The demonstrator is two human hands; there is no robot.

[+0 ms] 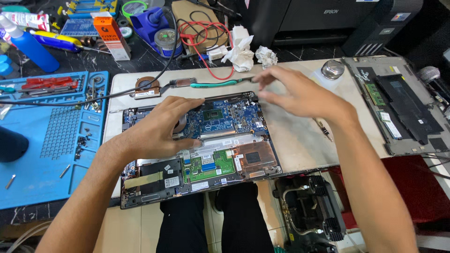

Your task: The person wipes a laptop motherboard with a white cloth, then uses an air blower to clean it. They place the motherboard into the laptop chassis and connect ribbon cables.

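Observation:
An opened laptop base (220, 154) lies on a pale board, its blue circuit board (229, 117) exposed. My left hand (161, 126) rests flat on the board's left part, fingers spread toward the middle, holding nothing. My right hand (300, 93) hovers over the laptop's far right corner, blurred, with fingertips near the end of a green-handled tool (215, 84) that lies along the laptop's far edge. Whether the fingers pinch the tool's tip I cannot tell. A copper fan and heat pipe (147, 89) lie just beyond the laptop at the left.
A blue work mat (47, 154) with screws and red tweezers lies to the left. The laptop's bottom cover (398, 103) lies at right. A small round jar (333, 69), crumpled tissues (241, 55), a blue bottle (30, 47), red wires and a printer (323, 18) stand behind.

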